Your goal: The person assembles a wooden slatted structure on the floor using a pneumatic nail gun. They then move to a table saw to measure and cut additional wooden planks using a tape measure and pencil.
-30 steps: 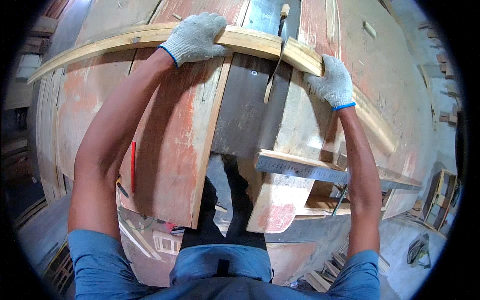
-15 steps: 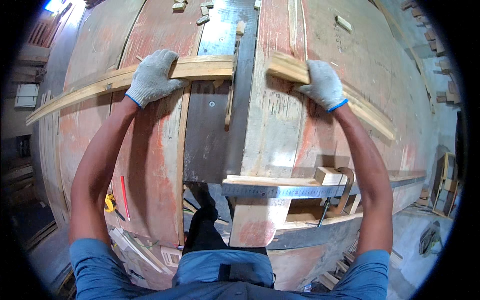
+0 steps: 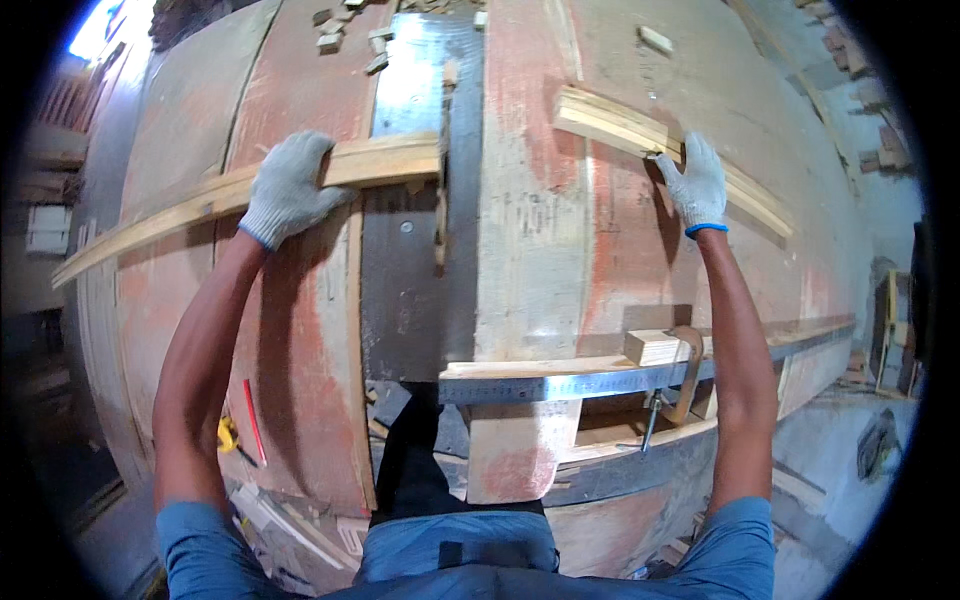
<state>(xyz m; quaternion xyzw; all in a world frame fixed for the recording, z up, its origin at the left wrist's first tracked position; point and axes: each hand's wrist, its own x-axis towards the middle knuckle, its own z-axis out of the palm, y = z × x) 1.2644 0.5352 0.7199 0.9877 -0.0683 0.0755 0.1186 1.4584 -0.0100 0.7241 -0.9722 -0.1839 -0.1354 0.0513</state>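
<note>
My left hand, in a pale knitted glove, is closed around a long wooden strip. The strip lies crosswise over the left side of the saw table, its right end right beside the upright saw blade. Right of the blade, my gloved right hand rests over wooden strips lying slantwise on the tabletop. Its thumb and fingers are spread apart, the thumb close to the wood. Part of these strips is hidden behind the hand.
At the near edge, a metal ruler runs along a wooden fence, with a block and a C-clamp. Small offcuts lie at the far side. A red pencil and a yellow tape measure sit at left.
My right hand has moved right and opened from the short wood length, which now lies farther over on the tabletop. My left hand still holds the strip by the blade. The view has shifted slightly.
</note>
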